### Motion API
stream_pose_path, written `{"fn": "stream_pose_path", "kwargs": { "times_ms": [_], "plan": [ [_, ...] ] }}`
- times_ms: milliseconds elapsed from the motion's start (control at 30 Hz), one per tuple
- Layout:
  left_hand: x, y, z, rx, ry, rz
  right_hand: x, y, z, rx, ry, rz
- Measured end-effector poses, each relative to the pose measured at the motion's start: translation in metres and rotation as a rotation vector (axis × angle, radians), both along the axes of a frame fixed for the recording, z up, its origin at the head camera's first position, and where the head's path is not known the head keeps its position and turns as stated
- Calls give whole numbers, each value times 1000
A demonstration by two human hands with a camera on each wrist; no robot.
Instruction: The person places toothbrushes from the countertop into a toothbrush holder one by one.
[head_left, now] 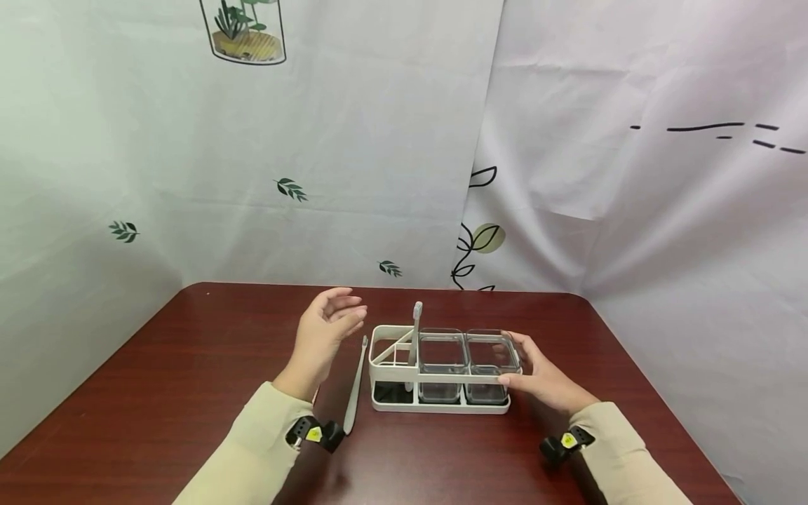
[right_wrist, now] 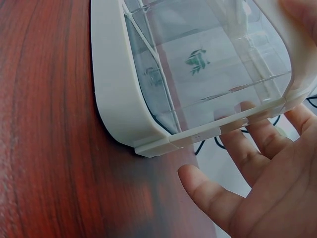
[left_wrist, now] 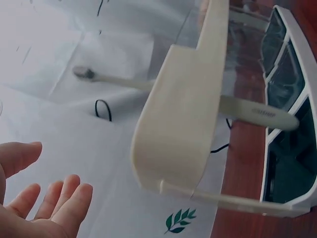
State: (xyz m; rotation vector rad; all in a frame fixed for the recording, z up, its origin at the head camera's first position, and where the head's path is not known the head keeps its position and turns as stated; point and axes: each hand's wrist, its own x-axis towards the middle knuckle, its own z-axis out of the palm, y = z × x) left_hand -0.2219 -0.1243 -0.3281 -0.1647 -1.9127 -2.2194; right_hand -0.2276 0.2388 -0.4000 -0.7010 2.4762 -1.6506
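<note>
A white toothbrush holder [head_left: 440, 408] stands on the table, with two clear cups, a left cup [head_left: 441, 354] and a right cup [head_left: 489, 354], in its frame. One toothbrush [head_left: 415, 330] stands in the section left of the cups, bristles up; the left wrist view shows its handle [left_wrist: 257, 113] reaching down toward the base. My right hand [head_left: 543, 375] grips the holder's right end, thumb at the front and fingers round the side and back. Left of the holder, my left hand [head_left: 322, 340] is raised with loosely bent fingers, holding nothing. A second toothbrush [head_left: 356, 389] lies between that hand and the holder.
The dark red wooden table [head_left: 158, 393] has rounded far corners. Behind and beside it hangs a pale cloth [head_left: 353, 140] printed with leaves and line drawings. Each wrist carries a black strap with a small camera, such as the right camera [head_left: 555, 449].
</note>
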Motion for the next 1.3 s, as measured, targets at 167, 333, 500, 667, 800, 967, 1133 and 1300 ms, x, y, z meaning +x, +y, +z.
{"fn": "stream_pose_path", "kwargs": {
  "times_ms": [167,333,500,667,800,967,1133,1300],
  "plan": [
    [0,-11,2,38,-22,25,0,1,1,11,9,4],
    [-3,-22,1,76,-66,26,1,1,1,-2,15,18],
    [-7,-34,-2,107,-123,24,1,0,2,-12,7,29],
    [-10,-44,-6,95,-172,21,0,0,2,-10,10,32],
    [-12,-51,-10,72,-205,25,1,1,1,-4,12,31],
    [-16,-58,-16,46,-253,42,1,1,2,-4,6,30],
    [-19,-64,-22,-11,-303,65,1,1,2,-8,7,30],
    [-24,-68,-28,-54,-349,74,1,0,2,-14,5,31]
  ]
}}
